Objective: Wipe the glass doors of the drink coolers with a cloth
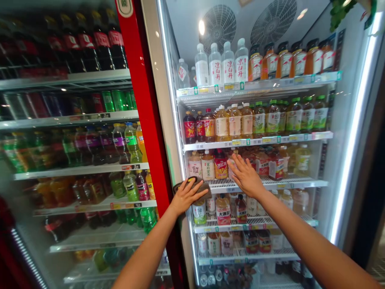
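Observation:
My left hand (187,196) presses a dark grey-brown cloth (204,190) flat against the left edge of the right-hand drinks cooler, fingers spread over it. Part of the cloth is hidden under the hand. My right hand (245,172) is open, its fingers spread and nothing in it, in front of the middle shelf's bottles. It looks laid on the glass, though the contact is hard to make out. Close to the hands stand a red-labelled iced tea bottle (221,164), a white-labelled tea bottle (207,165) and a green-labelled bottle (199,212).
A second cooler (141,92) with a red frame stands on the left, its shelves holding cola, cans and soft drinks. Clear water bottles (227,64) line the right cooler's top shelf. Green leaves (339,14) hang at the upper right. Bright light strips edge the cooler.

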Motion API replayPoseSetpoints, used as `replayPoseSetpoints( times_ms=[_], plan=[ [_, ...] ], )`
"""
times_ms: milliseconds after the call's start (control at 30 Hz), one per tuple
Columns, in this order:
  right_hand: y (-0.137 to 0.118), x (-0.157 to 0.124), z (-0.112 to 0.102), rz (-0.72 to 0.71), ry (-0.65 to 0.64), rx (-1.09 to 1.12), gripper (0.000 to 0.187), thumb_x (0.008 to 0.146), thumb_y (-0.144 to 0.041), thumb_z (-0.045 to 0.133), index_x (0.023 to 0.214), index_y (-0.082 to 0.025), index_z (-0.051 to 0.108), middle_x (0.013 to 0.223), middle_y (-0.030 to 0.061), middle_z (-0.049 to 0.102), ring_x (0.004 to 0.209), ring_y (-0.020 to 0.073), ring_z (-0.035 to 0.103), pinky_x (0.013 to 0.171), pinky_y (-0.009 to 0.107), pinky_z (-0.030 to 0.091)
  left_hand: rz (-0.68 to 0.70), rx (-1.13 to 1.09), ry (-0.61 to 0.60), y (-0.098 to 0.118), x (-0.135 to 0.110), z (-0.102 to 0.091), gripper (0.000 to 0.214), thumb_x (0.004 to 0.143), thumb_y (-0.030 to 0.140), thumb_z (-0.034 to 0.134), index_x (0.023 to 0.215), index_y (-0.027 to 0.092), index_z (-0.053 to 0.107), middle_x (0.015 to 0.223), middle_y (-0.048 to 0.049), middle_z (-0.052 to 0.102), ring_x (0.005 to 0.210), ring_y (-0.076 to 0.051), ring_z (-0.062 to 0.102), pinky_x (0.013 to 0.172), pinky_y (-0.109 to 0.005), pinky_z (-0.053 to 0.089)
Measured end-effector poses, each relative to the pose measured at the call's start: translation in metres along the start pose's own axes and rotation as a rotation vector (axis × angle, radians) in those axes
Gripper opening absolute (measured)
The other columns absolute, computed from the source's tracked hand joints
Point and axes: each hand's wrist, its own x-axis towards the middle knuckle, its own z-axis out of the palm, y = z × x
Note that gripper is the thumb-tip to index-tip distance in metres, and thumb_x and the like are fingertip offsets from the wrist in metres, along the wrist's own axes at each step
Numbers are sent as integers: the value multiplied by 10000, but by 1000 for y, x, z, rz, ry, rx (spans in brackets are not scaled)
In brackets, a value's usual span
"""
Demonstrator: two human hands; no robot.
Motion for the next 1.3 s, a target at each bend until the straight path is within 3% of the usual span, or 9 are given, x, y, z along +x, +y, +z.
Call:
replayPoseSetpoints(
  times_ms=[200,433,500,700,833,967,1133,1233,1300],
  plan=[
    [3,1,-7,20,0,114,622,1035,-224,345,1632,-255,175,1685,93,187,1561,266,173,1227,581,282,-698,-2,206,7,103,-31,843,872,269,690,1600,336,272,1695,-93,196,1527,-413,261,1217,-687,207],
    [27,-53,-20,-155,-138,49,718,960,-121,447,1622,-268,211,1653,88,315,1551,250,229,1216,564,306,149,-45,70,33,46,-4,740,912,180,595,1536,480,334,1596,57,441,1475,-213,413,1279,-480,209],
    [39,-68,-23,-189,-158,32,748,926,-74,457,1611,-286,245,1651,74,328,1552,239,226,1214,563,309,77,-48,48,23,56,-10,732,918,220,607,1540,483,325,1601,47,432,1489,-236,390,1279,-520,188],
    [62,-77,-25,-63,-116,-8,683,968,-128,438,1614,-238,245,1656,96,309,1559,256,199,1211,561,318,-615,-48,214,42,163,-35,893,848,299,731,1600,365,255,1685,-90,238,1520,-430,266,1206,-730,163],
    [81,-82,-30,-92,-127,-34,646,977,-116,411,1601,-218,281,1657,88,310,1552,256,227,1215,553,317,-162,-79,203,73,159,-17,725,928,302,636,1570,412,318,1647,-28,350,1508,-354,330,1242,-665,146],
    [117,-90,-43,-116,-119,-68,623,976,-107,404,1580,-244,335,1645,72,343,1543,262,255,1207,562,328,278,-65,137,62,138,-6,591,994,272,518,1538,444,364,1599,56,436,1493,-221,377,1290,-521,113],
    [156,-88,-54,-80,-83,-81,580,972,-119,427,1548,-188,400,1637,102,355,1543,283,252,1206,543,336,-160,-77,186,41,220,-38,760,909,332,665,1572,425,305,1656,-26,328,1541,-344,261,1257,-636,103],
    [166,-91,-51,-73,-83,-85,600,953,-102,448,1548,-164,396,1646,108,335,1547,287,239,1209,539,334,-473,-89,258,64,269,-44,885,842,325,736,1595,373,273,1691,-77,213,1540,-426,213,1221,-712,106],
    [173,-98,-49,-84,-84,-89,608,956,-104,452,1556,-170,383,1646,109,334,1543,285,251,1206,543,336,-413,-73,272,86,273,-35,868,850,336,725,1595,365,280,1688,-80,225,1531,-430,236,1219,-718,105]
  ],
)
